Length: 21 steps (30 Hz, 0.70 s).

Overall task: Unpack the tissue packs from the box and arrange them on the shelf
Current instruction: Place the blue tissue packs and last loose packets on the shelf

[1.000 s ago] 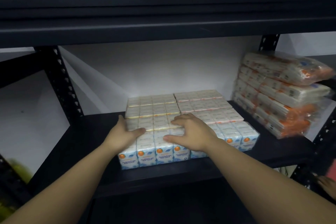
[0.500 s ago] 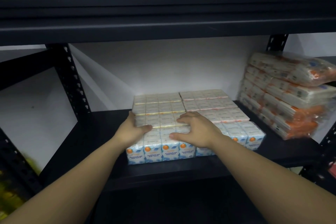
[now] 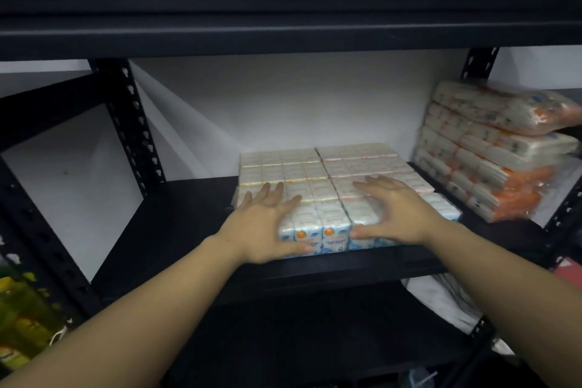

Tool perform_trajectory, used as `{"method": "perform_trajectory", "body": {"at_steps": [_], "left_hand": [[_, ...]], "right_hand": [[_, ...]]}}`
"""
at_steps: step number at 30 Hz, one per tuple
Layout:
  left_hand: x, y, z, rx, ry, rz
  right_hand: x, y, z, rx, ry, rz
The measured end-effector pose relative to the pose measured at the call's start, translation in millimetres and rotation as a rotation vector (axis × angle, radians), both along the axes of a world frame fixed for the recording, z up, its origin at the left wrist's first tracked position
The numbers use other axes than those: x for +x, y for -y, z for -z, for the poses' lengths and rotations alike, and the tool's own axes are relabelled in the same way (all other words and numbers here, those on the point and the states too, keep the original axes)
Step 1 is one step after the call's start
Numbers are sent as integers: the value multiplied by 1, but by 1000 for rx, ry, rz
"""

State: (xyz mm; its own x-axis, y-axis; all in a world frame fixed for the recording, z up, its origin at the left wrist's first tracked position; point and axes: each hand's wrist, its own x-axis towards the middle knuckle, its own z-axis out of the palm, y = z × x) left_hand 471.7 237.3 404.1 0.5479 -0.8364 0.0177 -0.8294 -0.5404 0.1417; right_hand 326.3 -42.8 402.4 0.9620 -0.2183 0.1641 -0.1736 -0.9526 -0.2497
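Two blocks of tissue packs lie flat, side by side and touching, on the black shelf — each four rows deep. Left hand and right hand, both fingers spread wide, gripping nothing, lie against the front packs. One stack of orange-striped bundles stands at right — count unclear. White wall behind.

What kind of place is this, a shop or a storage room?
Probably a storage room, though I cannot be sure. The black metal shelf is a bare slotted rack against a plain white wall. It holds bulk tissue packs and a stack of wrapped packs, with no price tags visible.
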Motion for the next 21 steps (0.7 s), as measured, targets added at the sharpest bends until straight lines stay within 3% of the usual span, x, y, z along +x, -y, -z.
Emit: {"method": "perform_trajectory", "body": {"at_steps": [4, 12, 21], "left_hand": [[-2, 13, 18, 114, 123, -27], [-4, 24, 18, 151, 167, -76], [-29, 34, 5, 234, 186, -222]], "right_hand": [[-16, 22, 12, -46, -175, 71], [-4, 32, 19, -196, -143, 23], [-11, 32, 18, -166, -132, -18]]}}
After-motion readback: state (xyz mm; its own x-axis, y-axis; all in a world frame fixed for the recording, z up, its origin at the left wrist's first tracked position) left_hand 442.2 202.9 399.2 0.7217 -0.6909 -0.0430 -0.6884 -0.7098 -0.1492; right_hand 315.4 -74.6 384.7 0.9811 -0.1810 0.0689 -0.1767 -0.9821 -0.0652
